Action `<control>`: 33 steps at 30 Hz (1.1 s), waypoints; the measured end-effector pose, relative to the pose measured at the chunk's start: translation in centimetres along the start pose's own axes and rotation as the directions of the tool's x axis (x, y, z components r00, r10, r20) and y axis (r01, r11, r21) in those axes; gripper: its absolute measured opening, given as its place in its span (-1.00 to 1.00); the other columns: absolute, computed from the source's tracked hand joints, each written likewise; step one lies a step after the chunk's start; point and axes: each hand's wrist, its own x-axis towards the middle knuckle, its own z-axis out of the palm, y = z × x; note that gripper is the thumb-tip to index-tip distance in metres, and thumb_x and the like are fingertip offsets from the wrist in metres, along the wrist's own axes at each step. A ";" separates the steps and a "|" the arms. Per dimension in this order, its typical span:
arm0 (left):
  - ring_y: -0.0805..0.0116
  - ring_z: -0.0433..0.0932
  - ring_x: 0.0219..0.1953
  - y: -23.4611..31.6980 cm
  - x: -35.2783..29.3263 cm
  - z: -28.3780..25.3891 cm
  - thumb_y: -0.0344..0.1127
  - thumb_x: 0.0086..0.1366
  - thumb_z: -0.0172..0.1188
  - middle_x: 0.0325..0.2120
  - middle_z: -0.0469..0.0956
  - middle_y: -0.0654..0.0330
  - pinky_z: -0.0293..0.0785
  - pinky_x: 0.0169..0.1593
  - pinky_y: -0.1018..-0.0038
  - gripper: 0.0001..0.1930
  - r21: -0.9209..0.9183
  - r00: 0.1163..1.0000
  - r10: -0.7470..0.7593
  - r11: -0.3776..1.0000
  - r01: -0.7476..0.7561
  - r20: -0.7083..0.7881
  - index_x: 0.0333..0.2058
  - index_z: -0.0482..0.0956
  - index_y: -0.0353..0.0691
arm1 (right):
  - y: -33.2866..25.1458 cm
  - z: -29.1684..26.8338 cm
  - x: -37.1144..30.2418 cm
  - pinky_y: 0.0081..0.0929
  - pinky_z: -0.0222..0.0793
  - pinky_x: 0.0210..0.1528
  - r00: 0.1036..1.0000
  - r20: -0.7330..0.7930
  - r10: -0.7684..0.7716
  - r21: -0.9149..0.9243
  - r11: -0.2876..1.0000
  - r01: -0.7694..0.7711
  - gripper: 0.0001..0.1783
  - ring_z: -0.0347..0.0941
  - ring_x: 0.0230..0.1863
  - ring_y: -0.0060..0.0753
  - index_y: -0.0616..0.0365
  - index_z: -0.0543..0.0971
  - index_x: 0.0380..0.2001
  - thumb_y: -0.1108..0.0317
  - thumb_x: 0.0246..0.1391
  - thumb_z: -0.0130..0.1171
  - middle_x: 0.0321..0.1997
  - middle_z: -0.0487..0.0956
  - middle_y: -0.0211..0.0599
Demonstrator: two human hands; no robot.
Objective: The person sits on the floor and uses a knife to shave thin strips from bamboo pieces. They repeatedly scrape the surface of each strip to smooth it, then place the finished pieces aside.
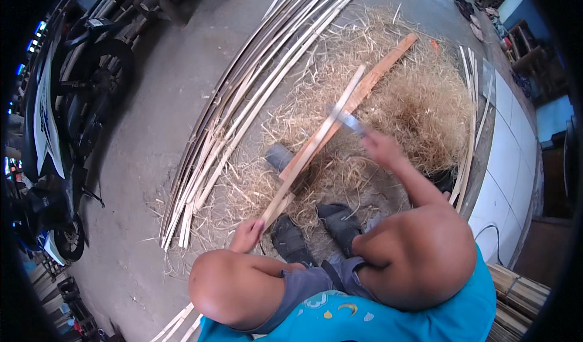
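My left hand (246, 235) is closed around the near end of a long pale bamboo strip (317, 139). The strip slants away from me over a reddish wooden plank (385, 64), which props up from near a grey cylinder (279, 155). In my right hand (384, 149) is a knife, its metal blade (353, 125) slightly blurred and lying across the strip about two thirds of the way up. My right fingers wrap the handle, which is mostly hidden. Both hands are in front of my bent knees, above my dark shoes (340, 223).
Curly shavings (425, 117) heap around the plank. Long split strips (243, 108) lie on the concrete floor at left, and more strips (467, 129) stand along the white tiled ledge (501, 141) at right. A motorcycle (45, 117) is parked far left. Bundled slats (516, 290) sit at lower right.
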 end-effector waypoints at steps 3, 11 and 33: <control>0.53 0.42 -0.62 -4.0 -4.4 -1.7 -0.11 0.44 0.08 -0.69 0.46 0.31 0.29 -0.54 0.51 -0.62 -0.056 0.963 -0.269 0.962 0.267 -0.034 -0.49 0.56 -0.26 | 5.4 -5.3 4.7 -0.10 0.50 -0.07 0.954 -0.209 0.216 -0.054 0.971 -0.231 -0.51 0.62 -0.16 0.06 -0.02 0.54 0.12 -0.05 0.26 0.07 -0.15 0.65 0.02; -0.14 0.57 -0.48 -2.2 1.1 1.4 -0.10 0.42 0.07 -0.52 0.59 -0.03 0.46 -0.33 0.13 -0.67 0.349 0.908 0.289 0.921 -0.176 -0.305 -0.31 0.56 -0.30 | -0.3 0.4 -1.2 -0.07 0.50 -0.12 0.995 -0.096 0.001 0.167 0.986 0.016 -0.52 0.60 -0.22 0.07 -0.05 0.49 0.16 -0.01 0.27 0.08 -0.17 0.63 0.05; -0.18 0.58 -0.32 4.0 3.2 1.2 -0.04 0.52 -0.21 -0.44 0.58 -0.17 0.46 -0.17 0.08 -0.51 0.387 0.990 0.138 0.914 -0.121 -0.014 -0.34 0.54 -0.33 | 1.4 -3.6 1.9 0.00 0.46 0.02 0.995 -0.074 0.063 0.010 0.998 -0.062 -0.52 0.57 -0.07 0.21 0.03 0.59 -0.01 -0.09 0.29 -0.02 -0.13 0.64 0.10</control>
